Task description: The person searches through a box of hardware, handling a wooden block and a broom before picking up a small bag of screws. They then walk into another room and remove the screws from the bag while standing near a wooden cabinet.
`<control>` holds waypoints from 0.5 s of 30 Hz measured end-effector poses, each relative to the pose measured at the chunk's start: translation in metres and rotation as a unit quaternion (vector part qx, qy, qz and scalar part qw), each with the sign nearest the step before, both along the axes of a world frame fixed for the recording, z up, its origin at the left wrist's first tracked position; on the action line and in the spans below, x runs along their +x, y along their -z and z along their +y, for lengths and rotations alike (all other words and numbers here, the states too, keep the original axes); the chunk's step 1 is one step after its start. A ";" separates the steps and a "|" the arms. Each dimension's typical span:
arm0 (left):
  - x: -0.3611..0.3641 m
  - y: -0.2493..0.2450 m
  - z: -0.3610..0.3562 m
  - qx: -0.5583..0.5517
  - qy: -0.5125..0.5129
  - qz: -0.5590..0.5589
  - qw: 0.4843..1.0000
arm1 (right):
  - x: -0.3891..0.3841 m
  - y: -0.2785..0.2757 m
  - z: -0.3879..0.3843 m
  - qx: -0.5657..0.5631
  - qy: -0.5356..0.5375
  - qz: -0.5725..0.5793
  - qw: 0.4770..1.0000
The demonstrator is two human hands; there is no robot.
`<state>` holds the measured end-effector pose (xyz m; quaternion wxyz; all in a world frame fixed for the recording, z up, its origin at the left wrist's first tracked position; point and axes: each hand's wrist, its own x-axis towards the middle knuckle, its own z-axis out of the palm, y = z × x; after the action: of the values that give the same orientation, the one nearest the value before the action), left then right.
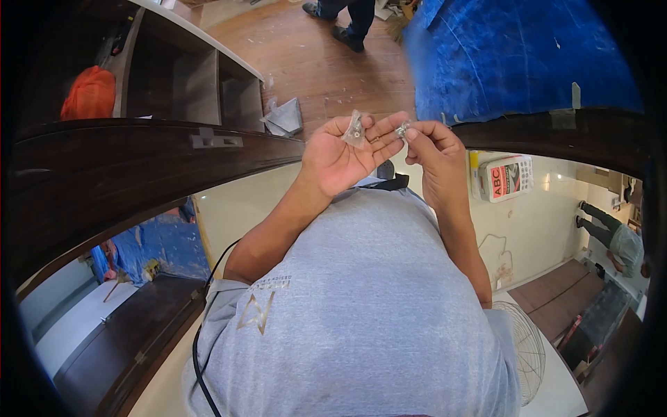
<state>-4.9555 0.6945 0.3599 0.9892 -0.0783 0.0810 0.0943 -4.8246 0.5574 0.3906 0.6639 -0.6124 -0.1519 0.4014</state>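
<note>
My left hand (340, 154) is turned palm up, its fingers reaching toward the right. It holds a small clear plastic bag (355, 132) by the thumb, and a tiny shiny piece shows in the bag. My right hand (436, 147) pinches small shiny metal pieces (401, 129) between thumb and fingertips, just over the left fingertips. Their exact kind is too small to make out.
A dark wooden door frame (90, 167) spans both sides, with a metal strike plate (217, 142) on the left. Blue sheeting (514, 62) hangs upper right. An ABC-labelled bag (508, 178) lies right. A person's legs (354, 24) are ahead; another person (618, 240) is far right.
</note>
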 end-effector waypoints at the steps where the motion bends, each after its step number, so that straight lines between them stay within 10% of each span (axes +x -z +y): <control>1: 0.000 0.000 -0.001 0.001 0.000 0.000 1.000 | 0.000 -0.002 0.000 0.001 0.001 -0.006 1.000; 9: -0.005 0.001 0.000 0.204 -0.033 0.105 0.973 | 0.010 0.005 0.006 -0.039 -0.018 -0.300 0.953; 15: 0.000 0.009 -0.004 0.309 -0.002 0.164 0.937 | 0.012 -0.002 0.023 -0.015 -0.065 -0.243 0.968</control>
<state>-4.9557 0.6908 0.3506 0.9374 0.2476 0.2085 0.1284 -4.8122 0.5805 0.3931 0.5704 -0.6900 -0.3427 0.2848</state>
